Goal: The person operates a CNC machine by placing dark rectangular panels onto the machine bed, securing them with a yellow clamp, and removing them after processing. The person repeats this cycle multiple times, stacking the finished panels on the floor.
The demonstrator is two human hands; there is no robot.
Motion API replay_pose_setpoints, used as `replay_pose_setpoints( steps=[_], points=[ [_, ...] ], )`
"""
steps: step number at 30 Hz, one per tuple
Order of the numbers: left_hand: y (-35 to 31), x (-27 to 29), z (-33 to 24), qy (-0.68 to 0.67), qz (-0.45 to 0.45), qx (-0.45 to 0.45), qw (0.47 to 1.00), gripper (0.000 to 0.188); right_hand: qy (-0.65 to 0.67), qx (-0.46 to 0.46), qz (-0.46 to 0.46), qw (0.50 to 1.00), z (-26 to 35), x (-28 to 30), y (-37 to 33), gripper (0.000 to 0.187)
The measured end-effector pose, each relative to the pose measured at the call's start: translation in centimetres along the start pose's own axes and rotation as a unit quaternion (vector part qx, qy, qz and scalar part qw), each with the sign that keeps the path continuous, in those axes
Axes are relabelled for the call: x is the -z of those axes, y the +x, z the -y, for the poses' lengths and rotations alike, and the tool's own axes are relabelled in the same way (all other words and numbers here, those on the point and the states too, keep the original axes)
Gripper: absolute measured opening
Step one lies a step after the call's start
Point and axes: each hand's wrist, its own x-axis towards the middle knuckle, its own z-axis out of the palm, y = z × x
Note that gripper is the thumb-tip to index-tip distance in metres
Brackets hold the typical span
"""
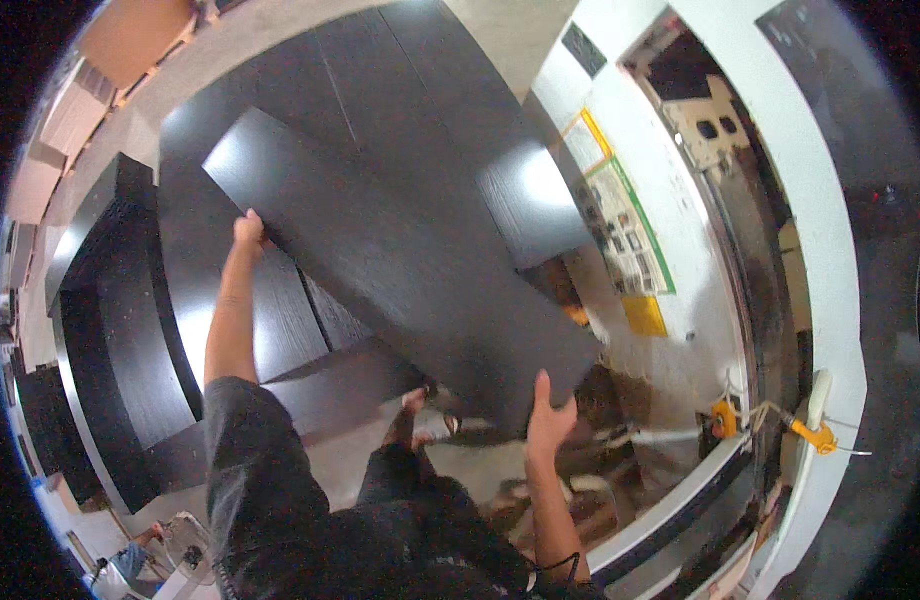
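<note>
A long dark wood-grain panel (400,250) is held tilted across the middle of the view, running from upper left to lower right. My left hand (248,232) is closed on its left long edge, the fingers partly hidden under the board. Near the panel's lower right corner, my right hand (552,418) supports the near end, thumb up along the edge and the other fingers mostly hidden. Beneath and beyond the held board lie several more dark panels (420,90) on a stack.
More dark boards are stacked (140,350) on the left. A white machine (715,240) with posted sheets (625,230) and an opening stands at the right, with yellow fittings (812,436) on cords. Brown board stacks (130,40) are at the far left. My legs are below.
</note>
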Motion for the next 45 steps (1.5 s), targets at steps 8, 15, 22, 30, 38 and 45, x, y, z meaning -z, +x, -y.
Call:
replay_pose_setpoints(
  steps=[8,15,22,30,38,45],
  points=[
    [-15.9,5.7,10.1,0.101,-0.233,-0.446,0.858,0.026,-0.055,0.022,0.162,0.985,-3.4,-7.3,9.6,0.061],
    [-25.4,7.3,41.8,0.257,-0.238,0.11,0.93,0.071,-0.334,0.141,0.136,0.922,-14.5,-5.1,22.8,0.062],
    [-21.4,4.0,57.9,0.025,0.044,0.235,0.971,0.093,-0.336,0.186,0.247,0.889,-27.0,-9.6,36.6,0.105],
    [-18.0,7.5,64.8,-0.272,0.213,0.3,0.889,0.098,-0.443,0.123,0.208,0.863,-32.1,-9.7,36.6,0.113],
    [-24.0,5.9,61.3,-0.482,0.124,0.287,0.819,0.097,-0.162,-0.044,0.336,0.927,-35.3,-1.7,28.1,0.088],
    [-26.1,7.9,62.8,-0.368,0.325,0.089,0.867,0.105,-0.295,-0.088,0.272,0.912,-33.9,4.1,21.6,0.082]
  ],
)
